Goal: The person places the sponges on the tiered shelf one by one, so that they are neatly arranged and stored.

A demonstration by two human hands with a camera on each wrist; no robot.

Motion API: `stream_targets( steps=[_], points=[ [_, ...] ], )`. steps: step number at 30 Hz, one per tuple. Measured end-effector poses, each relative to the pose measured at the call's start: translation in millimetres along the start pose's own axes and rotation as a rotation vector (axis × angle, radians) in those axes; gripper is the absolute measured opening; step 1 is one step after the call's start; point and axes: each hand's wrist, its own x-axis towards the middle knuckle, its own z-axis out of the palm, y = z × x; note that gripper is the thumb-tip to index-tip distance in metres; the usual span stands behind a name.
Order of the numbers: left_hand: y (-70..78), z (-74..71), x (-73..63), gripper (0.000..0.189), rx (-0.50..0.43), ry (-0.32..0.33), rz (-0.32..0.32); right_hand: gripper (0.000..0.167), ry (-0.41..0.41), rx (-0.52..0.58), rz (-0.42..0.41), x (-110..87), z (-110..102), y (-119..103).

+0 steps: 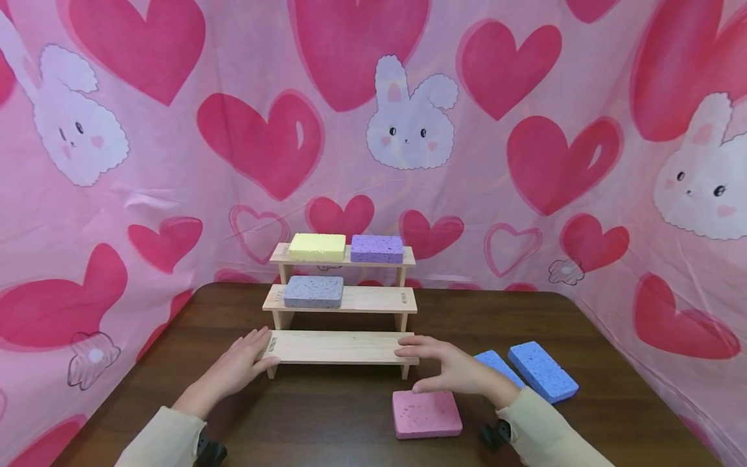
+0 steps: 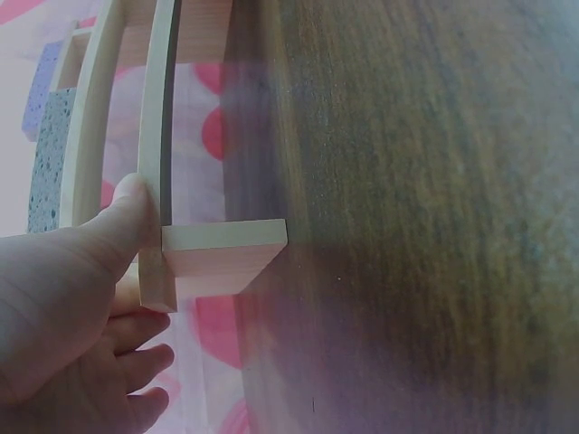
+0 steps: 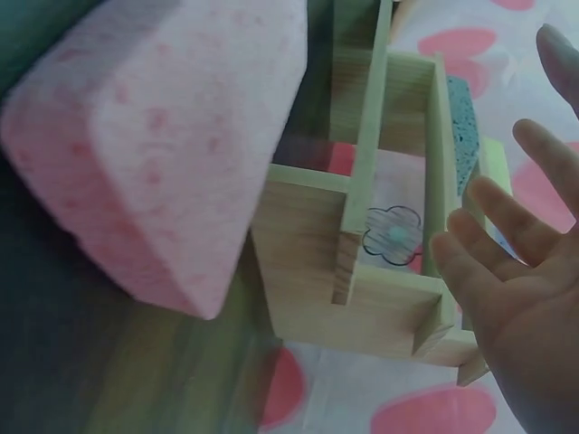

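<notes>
A three-step wooden rack point(image 1: 338, 347) stands on the table. My left hand point(image 1: 238, 364) is at the left end of its lowest step, thumb at the front corner and fingers round the end of the board. Beside the right end, my right hand point(image 1: 452, 366) has its fingers spread and holds nothing. A pink sponge point(image 1: 426, 415) lies on the table just below the right hand. On the top step sit a yellow sponge point(image 1: 317, 247) and a purple sponge point(image 1: 377, 249). A grey-blue speckled sponge point(image 1: 313, 292) rests on the left of the middle step.
Two blue sponges, one nearer point(image 1: 497, 366) and partly hidden by the right arm, one farther right point(image 1: 543, 371), lie on the dark wooden table point(image 1: 327, 421). A pink cloth point(image 1: 362, 188) with hearts and rabbits hangs behind and at both sides.
</notes>
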Motion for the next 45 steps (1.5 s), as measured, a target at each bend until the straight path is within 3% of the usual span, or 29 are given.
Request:
stream_targets(
  steps=[4,10,16,24,28,35,45],
  points=[
    [-0.2,0.6,0.0,0.065,-0.002,0.001,0.003,0.053,-0.03,0.002,0.035,-8.6,2.8,2.2],
    [-0.4,0.7,0.0,0.066,-0.004,-0.001,-0.005,0.047,-0.043,-0.013,-0.013,-21.3,7.5,10.8],
    [-0.5,0.7,-0.5,0.066,-0.004,-0.004,-0.009,0.045,-0.074,-0.012,0.032,-34.8,10.5,18.1],
    [-0.2,-1.3,-0.1,0.069,-0.022,-0.02,-0.03,0.043,-0.092,-0.026,-0.031,-49.6,13.2,25.9],
    [-0.6,-1.1,0.4,0.068,-0.02,-0.017,-0.026,0.046,-0.134,0.008,0.009,-55.8,12.8,28.5],
    [-1.2,0.3,0.5,0.067,-0.012,-0.012,-0.02,0.054,-0.167,-0.021,0.031,-61.8,13.1,31.4],
    [0.6,-1.2,0.1,0.066,-0.009,-0.014,-0.022,0.05,-0.18,-0.028,0.046,-62.1,12.7,29.8]
  ],
)
